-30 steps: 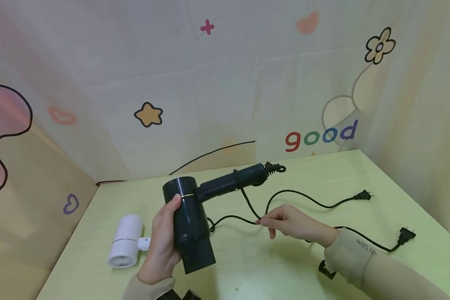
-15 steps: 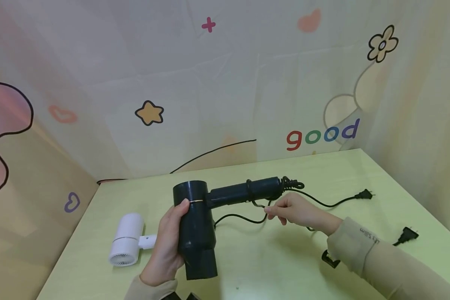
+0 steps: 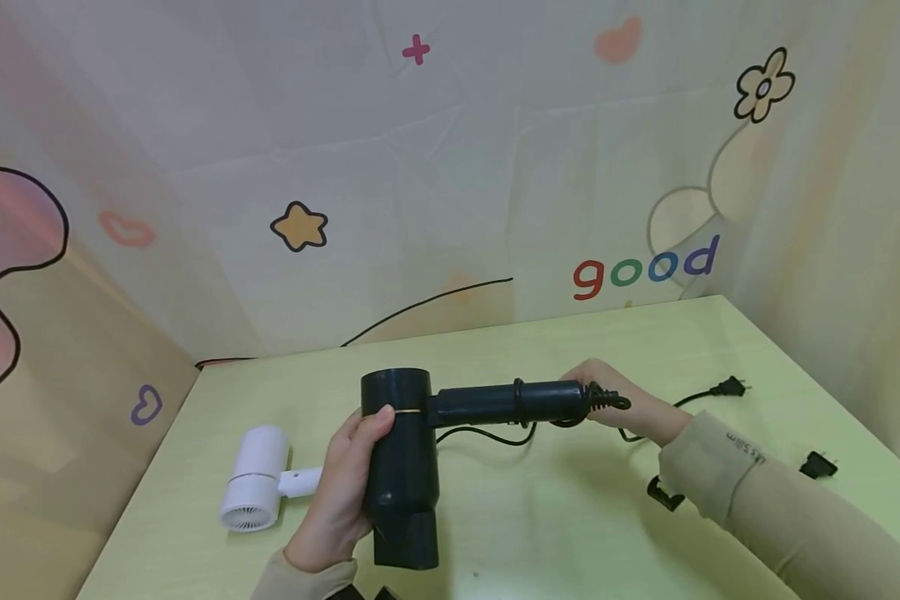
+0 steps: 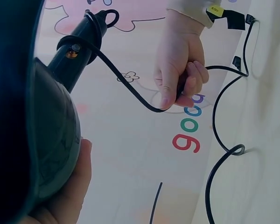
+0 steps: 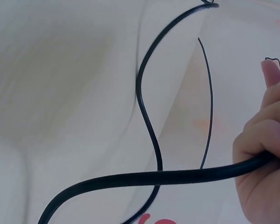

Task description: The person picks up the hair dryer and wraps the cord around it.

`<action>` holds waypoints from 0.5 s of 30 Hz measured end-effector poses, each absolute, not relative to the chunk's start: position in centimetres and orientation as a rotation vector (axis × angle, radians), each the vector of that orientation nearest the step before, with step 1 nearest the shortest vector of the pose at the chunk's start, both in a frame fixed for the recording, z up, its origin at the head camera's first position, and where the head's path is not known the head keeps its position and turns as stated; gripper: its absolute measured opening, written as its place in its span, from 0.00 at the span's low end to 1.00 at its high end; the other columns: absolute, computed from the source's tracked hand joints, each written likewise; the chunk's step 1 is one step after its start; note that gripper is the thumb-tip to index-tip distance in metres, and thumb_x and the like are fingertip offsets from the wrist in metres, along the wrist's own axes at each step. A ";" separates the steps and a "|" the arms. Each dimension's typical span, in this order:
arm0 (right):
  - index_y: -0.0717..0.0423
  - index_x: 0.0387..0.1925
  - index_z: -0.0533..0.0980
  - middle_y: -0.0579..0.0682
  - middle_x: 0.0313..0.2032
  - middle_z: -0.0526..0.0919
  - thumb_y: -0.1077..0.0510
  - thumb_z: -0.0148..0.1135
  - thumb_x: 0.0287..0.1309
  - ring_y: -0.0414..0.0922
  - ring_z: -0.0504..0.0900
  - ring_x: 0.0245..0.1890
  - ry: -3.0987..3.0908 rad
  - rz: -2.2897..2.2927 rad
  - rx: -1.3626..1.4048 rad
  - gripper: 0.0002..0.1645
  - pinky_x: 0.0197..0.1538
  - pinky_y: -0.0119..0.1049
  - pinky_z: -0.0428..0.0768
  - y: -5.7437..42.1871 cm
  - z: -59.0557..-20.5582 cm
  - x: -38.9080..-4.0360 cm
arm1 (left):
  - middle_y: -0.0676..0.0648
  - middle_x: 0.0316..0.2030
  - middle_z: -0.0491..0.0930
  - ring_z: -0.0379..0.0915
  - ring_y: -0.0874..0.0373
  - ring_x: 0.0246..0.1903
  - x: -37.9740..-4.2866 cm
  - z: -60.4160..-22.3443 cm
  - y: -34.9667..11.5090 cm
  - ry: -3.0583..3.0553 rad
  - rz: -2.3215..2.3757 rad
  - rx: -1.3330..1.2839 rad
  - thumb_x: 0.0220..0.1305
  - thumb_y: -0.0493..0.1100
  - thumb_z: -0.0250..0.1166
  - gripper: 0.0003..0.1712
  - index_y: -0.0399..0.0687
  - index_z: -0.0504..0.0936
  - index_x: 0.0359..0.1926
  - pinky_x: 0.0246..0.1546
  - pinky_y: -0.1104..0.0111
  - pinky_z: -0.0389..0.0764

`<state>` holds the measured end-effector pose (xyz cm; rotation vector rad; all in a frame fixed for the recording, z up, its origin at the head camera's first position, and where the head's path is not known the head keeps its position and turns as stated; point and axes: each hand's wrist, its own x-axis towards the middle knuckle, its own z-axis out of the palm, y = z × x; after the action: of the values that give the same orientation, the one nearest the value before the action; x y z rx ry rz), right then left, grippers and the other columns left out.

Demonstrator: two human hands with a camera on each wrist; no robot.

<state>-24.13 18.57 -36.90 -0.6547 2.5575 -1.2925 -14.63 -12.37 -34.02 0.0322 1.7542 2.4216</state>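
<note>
A dark hair dryer (image 3: 401, 475) hangs above the table, its nozzle down and its handle pointing right. My left hand (image 3: 342, 492) grips it round the barrel, thumb on the near side. Part of its power cord (image 4: 126, 84) is looped around the handle, as the left wrist view shows. My right hand (image 4: 179, 65) pinches the cord between thumb and curled fingers. In the head view the right hand (image 3: 637, 404) is partly hidden behind the handle's end. The cord (image 5: 191, 176) leaves the fist in the right wrist view.
A white hair dryer (image 3: 255, 479) lies on the table (image 3: 540, 533) at left, its handle partly behind my left hand. Two black plugs, one farther back (image 3: 729, 387) and one nearer (image 3: 819, 465), lie at right. A printed curtain (image 3: 450, 183) stands behind.
The hair dryer has shifted right and down, its handle tilting to nearly level. My right hand, still with the cord, has moved from in front of the handle to behind its end.
</note>
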 end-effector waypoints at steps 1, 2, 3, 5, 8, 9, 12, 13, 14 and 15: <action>0.62 0.23 0.81 0.43 0.16 0.72 0.62 0.62 0.56 0.41 0.66 0.19 2.558 -1.293 -0.644 0.09 0.29 0.33 0.64 18.6 -36.7 -24.3 | 0.48 0.33 0.79 0.79 0.56 0.30 -14.7 -34.0 -12.4 1.766 2.415 0.037 0.67 0.49 0.53 0.21 0.41 0.65 0.53 0.30 0.62 0.81; 0.62 0.24 0.82 0.44 0.16 0.74 0.58 0.62 0.58 0.41 0.67 0.20 2.558 -1.289 -0.611 0.12 0.29 0.33 0.65 18.6 -36.4 -24.4 | 0.48 0.33 0.79 0.79 0.56 0.30 -14.7 -34.0 -12.4 1.773 2.408 0.038 0.67 0.49 0.53 0.21 0.40 0.65 0.53 0.30 0.61 0.81; 0.61 0.25 0.83 0.45 0.17 0.77 0.55 0.61 0.60 0.41 0.70 0.20 2.555 -1.286 -0.584 0.15 0.29 0.33 0.66 18.6 -36.1 -24.5 | 0.48 0.33 0.79 0.79 0.56 0.30 -14.7 -34.0 -12.4 1.782 2.402 0.037 0.66 0.49 0.53 0.21 0.40 0.65 0.53 0.31 0.61 0.81; 0.60 0.28 0.84 0.47 0.21 0.81 0.47 0.58 0.63 0.42 0.73 0.23 2.576 -1.263 -0.524 0.20 0.31 0.34 0.69 18.8 -35.6 -24.8 | 0.48 0.33 0.79 0.79 0.56 0.30 -14.8 -34.0 -12.5 1.797 2.388 0.029 0.66 0.49 0.54 0.21 0.41 0.66 0.53 0.30 0.61 0.81; 0.56 0.32 0.84 0.50 0.31 0.85 0.42 0.57 0.62 0.43 0.75 0.28 2.656 -1.191 -0.489 0.22 0.35 0.38 0.74 19.0 -34.9 -25.2 | 0.47 0.33 0.79 0.79 0.56 0.29 -15.0 -34.2 -12.6 1.832 2.368 0.025 0.65 0.48 0.55 0.21 0.41 0.67 0.53 0.30 0.61 0.81; 0.54 0.33 0.84 0.50 0.34 0.86 0.43 0.56 0.63 0.42 0.76 0.31 2.690 -1.166 -0.496 0.21 0.38 0.39 0.76 19.1 -34.7 -25.4 | 0.47 0.32 0.79 0.79 0.56 0.29 -15.1 -34.3 -12.6 1.846 2.364 0.023 0.65 0.48 0.55 0.20 0.41 0.68 0.53 0.29 0.61 0.81; 0.53 0.36 0.84 0.51 0.39 0.85 0.46 0.55 0.64 0.43 0.74 0.29 2.756 -1.134 -0.491 0.18 0.38 0.41 0.75 19.3 -33.9 -25.7 | 0.47 0.32 0.79 0.79 0.55 0.29 -15.5 -34.5 -12.7 1.883 2.351 0.000 0.64 0.48 0.56 0.20 0.41 0.69 0.51 0.29 0.60 0.81; 0.53 0.37 0.84 0.51 0.40 0.85 0.47 0.55 0.65 0.43 0.74 0.31 2.772 -1.132 -0.491 0.17 0.40 0.41 0.75 19.4 -33.7 -25.7 | 0.47 0.32 0.80 0.79 0.55 0.29 -15.6 -34.6 -12.8 1.898 2.345 -0.013 0.64 0.48 0.57 0.20 0.40 0.70 0.51 0.30 0.60 0.81; 0.53 0.38 0.83 0.52 0.40 0.85 0.47 0.55 0.65 0.43 0.75 0.33 2.786 -1.131 -0.488 0.16 0.41 0.41 0.75 19.4 -33.4 -25.8 | 0.47 0.32 0.80 0.79 0.55 0.29 -15.7 -34.7 -12.8 1.907 2.338 -0.029 0.64 0.48 0.57 0.20 0.39 0.70 0.51 0.30 0.60 0.81; 0.53 0.38 0.83 0.52 0.40 0.85 0.48 0.55 0.65 0.44 0.75 0.34 2.794 -1.137 -0.483 0.16 0.41 0.40 0.74 19.5 -33.2 -25.8 | 0.47 0.32 0.80 0.80 0.54 0.29 -15.9 -34.8 -12.8 1.915 2.332 -0.042 0.63 0.49 0.58 0.21 0.39 0.70 0.50 0.30 0.60 0.81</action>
<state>-25.79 19.45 -33.20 -0.4828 2.7944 -1.1368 -15.86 -12.78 -34.84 -0.0421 1.9152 2.3320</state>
